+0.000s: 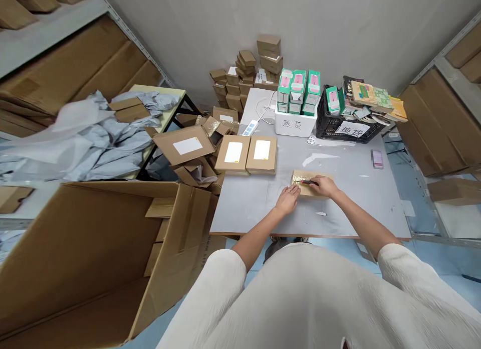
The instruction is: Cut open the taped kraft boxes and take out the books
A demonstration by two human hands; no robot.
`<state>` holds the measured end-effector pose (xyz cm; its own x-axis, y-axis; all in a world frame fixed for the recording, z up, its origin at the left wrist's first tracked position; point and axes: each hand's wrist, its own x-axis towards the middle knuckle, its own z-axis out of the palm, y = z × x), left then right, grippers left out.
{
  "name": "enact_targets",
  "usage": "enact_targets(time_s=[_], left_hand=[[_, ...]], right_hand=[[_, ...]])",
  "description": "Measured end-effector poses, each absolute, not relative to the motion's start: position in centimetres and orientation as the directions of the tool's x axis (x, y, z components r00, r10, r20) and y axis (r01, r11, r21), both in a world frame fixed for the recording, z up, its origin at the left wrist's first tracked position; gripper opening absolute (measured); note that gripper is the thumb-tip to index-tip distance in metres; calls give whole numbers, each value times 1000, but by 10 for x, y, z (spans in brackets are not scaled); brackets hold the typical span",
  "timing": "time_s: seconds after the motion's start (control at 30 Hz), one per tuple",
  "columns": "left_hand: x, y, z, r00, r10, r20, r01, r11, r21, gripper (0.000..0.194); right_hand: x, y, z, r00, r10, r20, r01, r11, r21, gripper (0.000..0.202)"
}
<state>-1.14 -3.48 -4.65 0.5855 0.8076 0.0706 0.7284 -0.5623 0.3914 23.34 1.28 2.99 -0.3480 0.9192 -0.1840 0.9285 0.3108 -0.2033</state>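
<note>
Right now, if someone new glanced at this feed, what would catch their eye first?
Probably the two hands at the table's near middle: the left hand steadies a small taped cardboard box while the right hand holds a red-tipped tool on it. Next, the huge open carton at lower left, and the green-and-pink boxes standing in a white bin at the far edge.

A small flat brown cardboard box [306, 184], glossy with clear tape along its top, lies flat on the grey table at about five o'clock from two labelled boxes. A slim red-and-black pen-like tool [308, 182] lies across it.
</note>
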Motion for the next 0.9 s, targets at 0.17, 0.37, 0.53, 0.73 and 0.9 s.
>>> enact_targets(time_s=[0.17, 0.37, 0.53, 0.73, 0.9], left_hand=[[-14, -33, -47, 596, 798, 91, 714, -579, 395, 69], [-14, -35, -42, 608, 792, 64, 715, -581, 389, 67], [-17, -35, -40, 615, 788, 37, 719, -579, 386, 68], [-17, -36, -31, 624, 781, 25, 728, -593, 343, 66], [-4, -40, -16, 566, 824, 27, 790, -551, 270, 56]], right_hand=[[230, 14, 31, -362, 912, -191, 926, 330, -181, 37], [226, 17, 41, -368, 905, -216, 928, 342, -146, 35], [224, 15, 49, -329, 911, -248, 943, 304, -133, 34], [220, 5, 63, -281, 913, -297, 958, 282, -40, 35], [215, 8, 81, -253, 886, -389, 950, 304, 73, 39]])
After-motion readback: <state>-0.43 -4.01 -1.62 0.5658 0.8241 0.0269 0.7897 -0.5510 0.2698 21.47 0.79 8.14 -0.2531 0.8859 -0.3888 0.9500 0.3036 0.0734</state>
